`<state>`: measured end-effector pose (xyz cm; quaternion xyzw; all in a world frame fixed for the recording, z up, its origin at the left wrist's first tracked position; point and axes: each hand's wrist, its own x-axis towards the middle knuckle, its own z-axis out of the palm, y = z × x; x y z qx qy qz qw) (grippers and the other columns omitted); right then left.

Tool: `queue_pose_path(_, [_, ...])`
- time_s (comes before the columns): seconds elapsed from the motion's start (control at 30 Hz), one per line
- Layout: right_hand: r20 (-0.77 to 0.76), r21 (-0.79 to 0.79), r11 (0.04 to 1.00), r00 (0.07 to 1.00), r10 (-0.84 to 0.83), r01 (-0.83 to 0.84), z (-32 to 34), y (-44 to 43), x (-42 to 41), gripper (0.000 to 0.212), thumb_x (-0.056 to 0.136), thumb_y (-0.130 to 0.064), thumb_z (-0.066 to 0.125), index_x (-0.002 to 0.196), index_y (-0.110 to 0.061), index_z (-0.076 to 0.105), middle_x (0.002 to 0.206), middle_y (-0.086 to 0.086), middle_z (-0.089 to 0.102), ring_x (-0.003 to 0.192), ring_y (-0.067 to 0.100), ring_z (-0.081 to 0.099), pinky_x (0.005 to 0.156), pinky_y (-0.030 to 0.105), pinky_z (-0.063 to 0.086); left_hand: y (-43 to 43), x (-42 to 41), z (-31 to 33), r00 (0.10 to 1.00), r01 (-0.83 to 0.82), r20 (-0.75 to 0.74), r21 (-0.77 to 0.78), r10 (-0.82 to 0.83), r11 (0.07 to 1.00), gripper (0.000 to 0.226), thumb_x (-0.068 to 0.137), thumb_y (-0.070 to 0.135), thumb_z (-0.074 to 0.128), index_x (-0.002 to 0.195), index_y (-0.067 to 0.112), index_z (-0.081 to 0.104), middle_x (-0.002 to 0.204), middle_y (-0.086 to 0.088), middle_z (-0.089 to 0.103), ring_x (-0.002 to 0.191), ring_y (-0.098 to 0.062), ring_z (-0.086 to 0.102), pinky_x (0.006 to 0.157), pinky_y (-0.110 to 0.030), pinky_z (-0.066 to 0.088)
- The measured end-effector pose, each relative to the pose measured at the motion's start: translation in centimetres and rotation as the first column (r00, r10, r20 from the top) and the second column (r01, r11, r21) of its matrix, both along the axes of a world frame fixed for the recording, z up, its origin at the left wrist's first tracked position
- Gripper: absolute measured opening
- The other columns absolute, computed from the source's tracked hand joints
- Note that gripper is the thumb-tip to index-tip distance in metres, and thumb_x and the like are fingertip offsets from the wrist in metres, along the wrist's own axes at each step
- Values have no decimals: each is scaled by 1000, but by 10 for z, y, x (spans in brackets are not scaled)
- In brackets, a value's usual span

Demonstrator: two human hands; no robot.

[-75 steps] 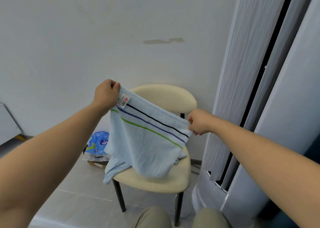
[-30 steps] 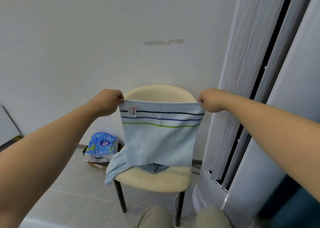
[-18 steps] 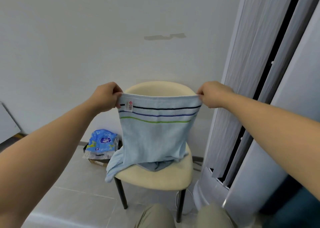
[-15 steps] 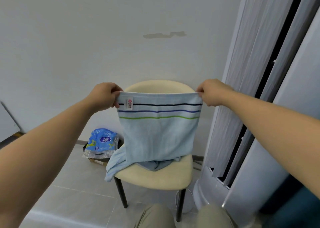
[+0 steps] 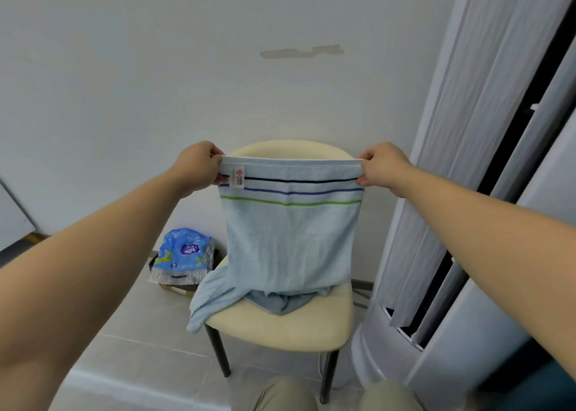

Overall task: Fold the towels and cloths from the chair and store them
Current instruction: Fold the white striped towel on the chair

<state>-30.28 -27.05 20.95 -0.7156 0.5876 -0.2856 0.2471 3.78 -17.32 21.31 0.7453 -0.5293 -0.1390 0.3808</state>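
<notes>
**Both hands pinching the towel's top corners**

Left hand [image 5: 199, 167] pinches the upper left corner of the towel [image 5: 290, 239], with thumb and fingers closed on the hem beside the sewn label [image 5: 238, 177]. Right hand [image 5: 381, 167] pinches the upper right corner in the same way. The hem runs taut and level between them, stripes facing the person.

The towel hangs in front of the chair [image 5: 280, 332] back. Its lower end rests on the seat and appears to trail over the seat's left edge. A darker cloth [image 5: 280, 303] lies bunched on the seat beneath it. A blue packet [image 5: 184, 254] sits on the floor to the left of the chair.

Step in hand: squaring the towel before the first fold, judging by the level hem. The next move likely calls for lifting the lower end clear of the seat. The two corners can then be brought together with the edges aligned. No storage place is identifiable.
</notes>
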Motion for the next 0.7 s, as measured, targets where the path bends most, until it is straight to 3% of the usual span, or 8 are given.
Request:
queue_pose_path(0.07, [73,-93,995,997,-30,37,2,-4,4,19,84,-2,65,88,-20,71,99,11,72,96,30,69,90,44,58,-3,3,6,998,-33,51,-76,37,997,18,103,16,42,105,9,59,103,-15,69,77,-26,72,77,-45,61])
queue_pose_path(0.2, [120,-329,940,992,-49,86,12,0,10,25,97,-11,50,107,-16,73,112,8,71,104,26,65,93,35,52,2,4,25,995,-67,49,-250,82,966,16,103,20,44,102,15,59,103,-6,66,86,-23,71,81,-44,60])
queue_pose_path(0.37, [128,-405,914,992,17,37,9,27,4,29,101,-9,43,111,-16,70,112,4,68,101,21,63,84,24,44,34,6,26,995,-38,73,-332,66,943,15,103,21,42,103,19,57,105,-4,69,93,-24,70,86,-44,57])
queue_pose_path(0.5, [77,-345,939,996,41,-12,-22,67,-6,26,97,-8,49,108,-17,72,102,0,66,93,19,60,79,23,43,74,2,-10,992,-10,116,-265,42,964,15,104,20,44,105,17,59,99,-3,69,88,-22,70,81,-37,56])
queue_pose_path(0.6, [-37,-202,974,995,92,-98,-58,98,-16,23,94,-8,56,103,-18,74,94,0,66,84,16,60,63,18,42,109,-1,-53,995,17,104,-133,-3,991,15,104,18,46,106,15,60,96,-4,71,85,-19,70,71,-29,54])
queue_pose_path(0.7, [-149,-40,991,981,122,-129,-96,129,-22,24,90,-7,56,97,-18,76,89,-2,66,79,13,58,62,20,43,141,-4,-103,987,55,148,53,-62,997,14,103,17,48,102,20,61,91,-2,71,86,-23,69,75,-40,56])
